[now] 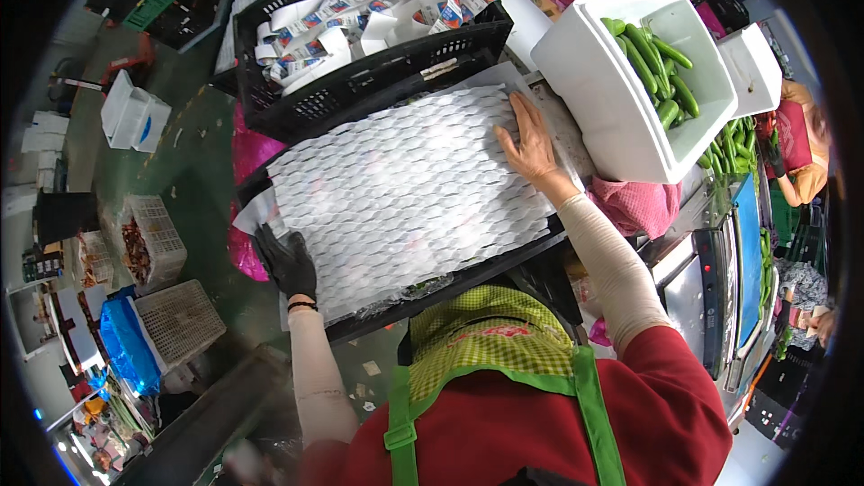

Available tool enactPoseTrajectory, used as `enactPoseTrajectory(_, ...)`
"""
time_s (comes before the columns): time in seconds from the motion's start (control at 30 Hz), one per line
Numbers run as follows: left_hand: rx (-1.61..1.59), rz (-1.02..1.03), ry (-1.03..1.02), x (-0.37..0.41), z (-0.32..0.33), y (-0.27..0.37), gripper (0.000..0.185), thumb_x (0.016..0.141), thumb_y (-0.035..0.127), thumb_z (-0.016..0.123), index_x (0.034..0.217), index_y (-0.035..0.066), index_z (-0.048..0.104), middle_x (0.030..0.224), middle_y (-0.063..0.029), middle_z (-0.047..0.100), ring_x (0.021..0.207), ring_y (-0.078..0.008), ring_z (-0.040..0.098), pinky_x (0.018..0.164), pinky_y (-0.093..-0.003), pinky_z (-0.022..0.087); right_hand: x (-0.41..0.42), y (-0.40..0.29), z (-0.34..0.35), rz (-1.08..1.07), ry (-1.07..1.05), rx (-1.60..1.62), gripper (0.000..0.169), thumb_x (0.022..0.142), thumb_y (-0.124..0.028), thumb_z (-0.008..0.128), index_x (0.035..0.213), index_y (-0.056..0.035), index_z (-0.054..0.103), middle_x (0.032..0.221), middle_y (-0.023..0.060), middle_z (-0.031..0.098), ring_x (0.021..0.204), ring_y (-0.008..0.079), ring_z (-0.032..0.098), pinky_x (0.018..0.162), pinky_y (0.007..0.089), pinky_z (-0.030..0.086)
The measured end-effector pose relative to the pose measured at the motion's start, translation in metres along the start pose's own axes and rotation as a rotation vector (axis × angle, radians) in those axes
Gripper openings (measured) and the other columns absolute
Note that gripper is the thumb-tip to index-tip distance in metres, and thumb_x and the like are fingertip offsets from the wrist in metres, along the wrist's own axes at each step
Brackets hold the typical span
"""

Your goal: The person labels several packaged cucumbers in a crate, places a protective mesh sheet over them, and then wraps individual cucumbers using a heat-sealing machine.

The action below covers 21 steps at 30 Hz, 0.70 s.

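Note:
A white slit-mesh packing sheet [405, 196] lies spread over a black plastic crate [499, 258] in front of me. My left hand [289, 262], in a dark glove, rests at the sheet's left edge with its fingers spread. At the upper right edge my bare right hand [530, 142] lies flat on the sheet, thumb apart from the fingers. Clear plastic film [432, 285] shows under the sheet along the near side. What the crate holds is mostly hidden beneath the sheet.
A black crate of printed label strips [378, 27] stands just beyond. To the right, a tilted white foam box [574, 47] holds green cucumbers [648, 61], near a wrapping machine [705, 297]. Mesh baskets [179, 320] sit at left. A co-worker [796, 138] is at far right.

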<state>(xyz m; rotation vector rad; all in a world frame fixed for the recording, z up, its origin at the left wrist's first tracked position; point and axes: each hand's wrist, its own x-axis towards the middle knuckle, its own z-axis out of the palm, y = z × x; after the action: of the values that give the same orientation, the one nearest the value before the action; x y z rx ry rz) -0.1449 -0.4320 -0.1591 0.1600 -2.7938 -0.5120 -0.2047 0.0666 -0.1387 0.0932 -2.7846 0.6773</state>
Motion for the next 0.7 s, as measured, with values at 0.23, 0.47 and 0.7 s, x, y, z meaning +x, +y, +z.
enactPoseTrajectory(0.23, -0.039, 0.0, -0.054, 0.004, -0.001, -0.003, 0.066, 0.092, 0.025, 0.06, 0.146, 0.002, 0.031, 0.151, -0.0225, 0.031, 0.143, -0.0371, 0.024, 0.116, -0.0456, 0.02, 0.014, -0.008, -0.001, 0.01, -0.158, -0.144, 0.077, 0.092, -0.047, 0.054, 0.145, 0.0038, 0.031, 0.151, 0.0223, 0.032, 0.141, 0.0378, 0.028, 0.117, 0.0437, 0.021)
enactPoseTrajectory(0.47, -0.121, -0.068, -0.079, 0.009, 0.003, 0.004, 0.064, 0.091, 0.016, 0.06, 0.146, 0.001, 0.031, 0.152, -0.0215, 0.03, 0.144, -0.0353, 0.022, 0.117, -0.0435, 0.019, -0.002, -0.011, 0.022, 0.073, -0.202, 0.099, 0.083, 0.095, -0.043, 0.052, 0.149, 0.0049, 0.013, 0.153, 0.0287, 0.02, 0.143, 0.0418, 0.023, 0.116, 0.0435, 0.026)
enactPoseTrajectory(0.7, -0.158, -0.045, -0.077, 0.003, 0.004, 0.006, 0.062, 0.091, 0.017, 0.059, 0.145, 0.0, 0.033, 0.152, -0.0216, 0.03, 0.144, -0.036, 0.021, 0.116, -0.0442, 0.019, 0.006, 0.003, 0.017, 0.366, -0.188, 0.623, 0.09, 0.088, -0.056, 0.061, 0.151, -0.0043, 0.023, 0.153, 0.0212, 0.029, 0.143, 0.0319, 0.027, 0.116, 0.0386, 0.022)
